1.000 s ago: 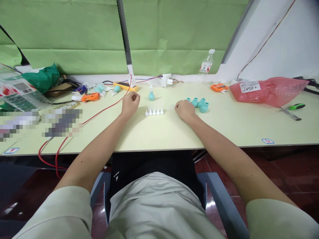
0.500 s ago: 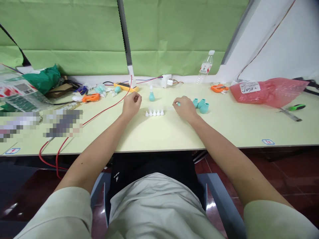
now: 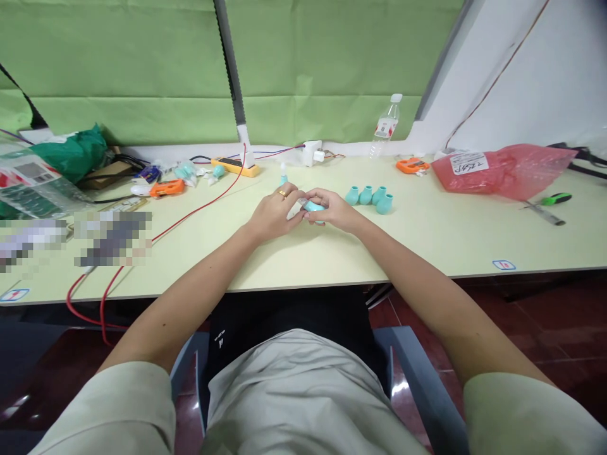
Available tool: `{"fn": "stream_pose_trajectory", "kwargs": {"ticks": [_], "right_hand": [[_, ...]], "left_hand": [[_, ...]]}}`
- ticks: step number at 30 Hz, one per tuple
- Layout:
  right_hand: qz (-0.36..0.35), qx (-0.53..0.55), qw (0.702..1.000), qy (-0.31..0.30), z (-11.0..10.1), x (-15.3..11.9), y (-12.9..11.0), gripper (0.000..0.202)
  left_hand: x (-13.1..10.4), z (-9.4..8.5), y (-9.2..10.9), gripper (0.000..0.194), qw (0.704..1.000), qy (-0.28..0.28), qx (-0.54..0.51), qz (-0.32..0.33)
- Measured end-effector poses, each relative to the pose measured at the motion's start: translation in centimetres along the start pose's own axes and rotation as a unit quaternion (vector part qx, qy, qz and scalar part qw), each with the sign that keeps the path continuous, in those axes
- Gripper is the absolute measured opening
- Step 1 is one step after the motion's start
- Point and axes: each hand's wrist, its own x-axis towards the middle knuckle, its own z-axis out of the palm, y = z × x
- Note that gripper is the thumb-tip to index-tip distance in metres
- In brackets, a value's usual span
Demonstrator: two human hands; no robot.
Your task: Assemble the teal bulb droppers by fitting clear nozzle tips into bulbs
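Over the middle of the table (image 3: 303, 265), my right hand (image 3: 329, 208) grips a teal bulb (image 3: 313, 206), its narrow end toward the left. My left hand (image 3: 279, 212), with a ring on one finger, meets it there, its fingers closed on a small clear piece (image 3: 297, 207) at the bulb's neck. Behind my left hand stands another teal bulb (image 3: 283, 177) with a white tip, partly hidden. Several open teal bulbs (image 3: 384, 203) stand right of my right hand. The row of small white pieces is hidden by my hands.
At the back are a yellow tool (image 3: 234, 167), a white plug (image 3: 313, 153) and a clear bottle (image 3: 386, 126). An orange tool (image 3: 412, 165) and red bag (image 3: 502, 170) lie right. A red cable (image 3: 190, 218) crosses the left side.
Both hands have come together at the middle, over the white pieces. My right hand has brought a teal bulb leftward; my left hand has moved right and now holds a small clear piece against it.
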Motion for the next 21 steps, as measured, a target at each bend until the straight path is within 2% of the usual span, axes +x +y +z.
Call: {"fn": "stream_pose_trajectory", "kwargs": {"ticks": [5, 8, 14, 17, 21], "right_hand": [[0.001, 0.006, 1.0, -0.03, -0.3, -0.2, -0.6, 0.046], [-0.003, -0.009, 0.999, -0.05, -0.3, -0.4, -1.1, 0.037], [0.021, -0.015, 0.998, -0.061, -0.4, -0.5, -1.4, 0.029], [0.027, -0.012, 0.997, -0.066, -0.7, -0.5, -1.4, 0.026], [0.019, 0.046, 0.995, -0.089, -0.9, -0.4, -1.4, 0.032]], "left_hand": [[0.0, -0.1, -0.8, 0.029, 1.0, -0.002, 0.024, -0.011], [0.1, -0.1, -0.9, 0.025, 1.0, -0.007, 0.017, -0.015], [0.3, 0.2, -0.9, 0.021, 0.992, 0.014, -0.127, -0.016], [0.5, 0.1, -0.8, 0.017, 0.971, 0.021, -0.228, -0.062], [0.8, -0.1, -0.6, 0.027, 0.919, 0.023, -0.365, -0.149]]}}
